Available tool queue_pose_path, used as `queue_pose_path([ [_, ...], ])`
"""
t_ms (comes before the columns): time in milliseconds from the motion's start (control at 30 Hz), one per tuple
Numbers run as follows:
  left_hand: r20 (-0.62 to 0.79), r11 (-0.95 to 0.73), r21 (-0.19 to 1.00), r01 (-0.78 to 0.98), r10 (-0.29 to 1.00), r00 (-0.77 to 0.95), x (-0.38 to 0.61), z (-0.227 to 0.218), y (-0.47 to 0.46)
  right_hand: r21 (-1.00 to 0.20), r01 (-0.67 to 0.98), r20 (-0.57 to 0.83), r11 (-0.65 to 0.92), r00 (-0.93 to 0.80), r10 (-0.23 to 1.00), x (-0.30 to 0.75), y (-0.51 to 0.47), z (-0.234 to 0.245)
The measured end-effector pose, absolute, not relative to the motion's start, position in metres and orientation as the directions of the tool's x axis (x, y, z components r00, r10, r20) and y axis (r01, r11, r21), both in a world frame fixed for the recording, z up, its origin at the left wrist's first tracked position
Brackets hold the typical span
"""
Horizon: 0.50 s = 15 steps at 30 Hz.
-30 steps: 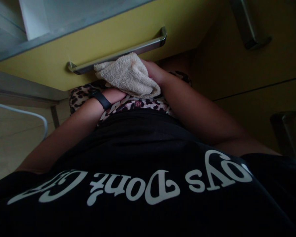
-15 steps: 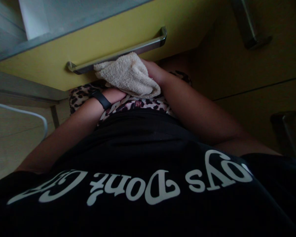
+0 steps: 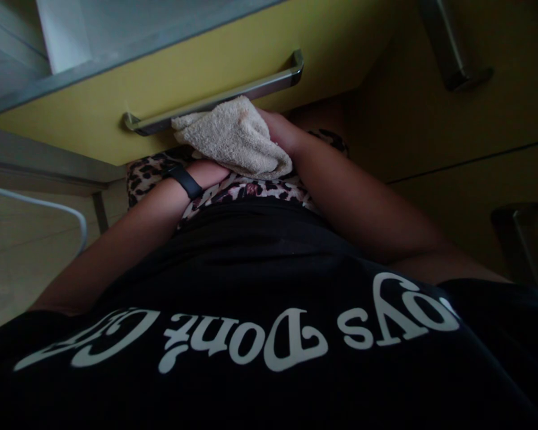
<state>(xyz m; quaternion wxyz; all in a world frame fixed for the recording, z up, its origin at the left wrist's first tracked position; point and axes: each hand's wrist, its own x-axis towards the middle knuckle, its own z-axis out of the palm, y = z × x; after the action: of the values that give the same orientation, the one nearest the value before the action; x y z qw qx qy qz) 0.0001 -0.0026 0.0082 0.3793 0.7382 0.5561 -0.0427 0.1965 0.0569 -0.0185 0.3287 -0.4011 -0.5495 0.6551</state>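
Note:
A beige terry cloth (image 3: 237, 134) lies bunched over my hands, just below the metal drawer handle (image 3: 215, 98). On its right side my right hand (image 3: 275, 128) shows in part, touching the cloth; the fingers are hidden behind it. My left hand (image 3: 215, 172) reaches under the cloth's lower left edge, so only the part near the wrist can be seen. A black band (image 3: 186, 182) circles the left wrist. Whether the fingers of either hand grip the cloth is not visible.
A yellow drawer front (image 3: 89, 128) stands pulled out ahead, above my lap. Dark cabinet fronts with a metal handle (image 3: 452, 54) and another handle (image 3: 517, 239) are close on the right. A white cable (image 3: 49, 203) curves along the left side.

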Motion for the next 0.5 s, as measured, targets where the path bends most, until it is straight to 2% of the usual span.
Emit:
queue_pose_path([
  [100,-0.493,-0.101,0.506,0.857,0.781,0.383,-0.002,0.0054,-0.0016,-0.985,0.065,-0.173,-0.162,-0.47,0.865,0.1954,0.0561,-0.0163],
  [333,-0.499,-0.12,0.486,0.865,0.775,0.388,-0.0011,0.0074,-0.0024,-0.977,0.076,-0.211,-0.199,-0.458,0.863,0.194,0.0545,-0.0126],
  [500,-0.478,-0.119,0.505,0.855,0.786,0.391,-0.0046,0.0026,-0.0015,-0.98,0.008,-0.181,-0.2,-0.459,0.87,0.1949,0.0564,-0.0163],
])
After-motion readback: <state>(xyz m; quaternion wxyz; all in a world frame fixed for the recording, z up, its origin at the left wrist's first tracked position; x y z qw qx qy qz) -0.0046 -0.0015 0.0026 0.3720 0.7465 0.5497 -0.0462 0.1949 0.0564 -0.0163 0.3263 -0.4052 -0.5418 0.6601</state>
